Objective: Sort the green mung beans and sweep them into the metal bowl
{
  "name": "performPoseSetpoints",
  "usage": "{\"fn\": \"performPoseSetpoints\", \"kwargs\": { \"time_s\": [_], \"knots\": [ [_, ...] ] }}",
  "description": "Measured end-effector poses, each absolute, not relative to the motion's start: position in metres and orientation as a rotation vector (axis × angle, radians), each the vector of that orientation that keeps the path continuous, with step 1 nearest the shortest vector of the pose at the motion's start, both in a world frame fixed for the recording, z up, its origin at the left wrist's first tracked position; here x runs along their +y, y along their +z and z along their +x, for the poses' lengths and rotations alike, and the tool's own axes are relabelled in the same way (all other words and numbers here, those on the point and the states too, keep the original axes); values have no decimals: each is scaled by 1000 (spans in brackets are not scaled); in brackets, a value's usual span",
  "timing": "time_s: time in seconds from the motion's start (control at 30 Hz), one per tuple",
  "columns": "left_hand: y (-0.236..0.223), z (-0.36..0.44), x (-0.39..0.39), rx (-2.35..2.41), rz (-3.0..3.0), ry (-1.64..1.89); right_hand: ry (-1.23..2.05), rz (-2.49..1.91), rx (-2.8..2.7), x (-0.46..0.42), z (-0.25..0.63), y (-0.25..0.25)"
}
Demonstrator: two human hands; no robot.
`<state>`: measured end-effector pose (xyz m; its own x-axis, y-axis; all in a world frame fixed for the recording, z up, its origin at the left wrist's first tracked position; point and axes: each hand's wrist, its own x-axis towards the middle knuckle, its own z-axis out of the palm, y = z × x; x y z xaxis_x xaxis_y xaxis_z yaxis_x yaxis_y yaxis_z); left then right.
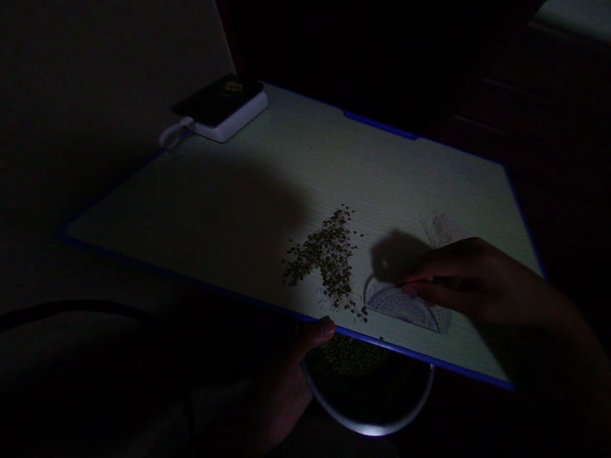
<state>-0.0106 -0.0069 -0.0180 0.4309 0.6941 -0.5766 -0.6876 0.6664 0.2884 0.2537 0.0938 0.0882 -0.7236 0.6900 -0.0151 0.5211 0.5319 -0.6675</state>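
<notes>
My right hand [458, 280] pinches the curved top of a clear plastic protractor [401, 304], whose straight edge rests on the white board [229, 210]. Left of the protractor lies a loose heap of small green beans [329, 254], apparently mung beans, with pale grains among them. My left hand [296, 369] grips the board's near blue edge, thumb on top; its other fingers are hidden underneath. Just below that edge is a metal-rimmed bowl [375, 429] with green beans inside, partly covered by the board.
A small pile of pale grains [443, 226] lies beyond my right hand. At the board's far left corner sits a dark-topped white device [224, 111] with a strap. A dark cable [71, 307] runs at the left. The surroundings are very dark.
</notes>
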Motion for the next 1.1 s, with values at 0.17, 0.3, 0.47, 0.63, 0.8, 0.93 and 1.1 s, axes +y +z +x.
{"fn": "performPoseSetpoints", "kwargs": {
  "time_s": [0.17,0.3,0.47,0.63,0.8,0.93,1.1],
  "knots": [
    [-14,-11,-6,753,-11,837,978,-1002,-2532,93,253,89],
    [-15,-10,-6,729,-9,860,937,-979,-2529,94,249,87],
    [-20,-9,-7,671,12,879,1009,-947,-2580,95,250,85],
    [-24,-11,-10,631,18,870,1122,-931,-2593,95,254,87],
    [-20,-10,-8,663,9,860,1121,-946,-2573,93,250,87],
    [-15,-8,-5,679,29,841,1147,-915,-2591,92,246,85],
    [-19,-10,-8,685,6,852,1167,-904,-2599,92,247,84]
  ]
}}
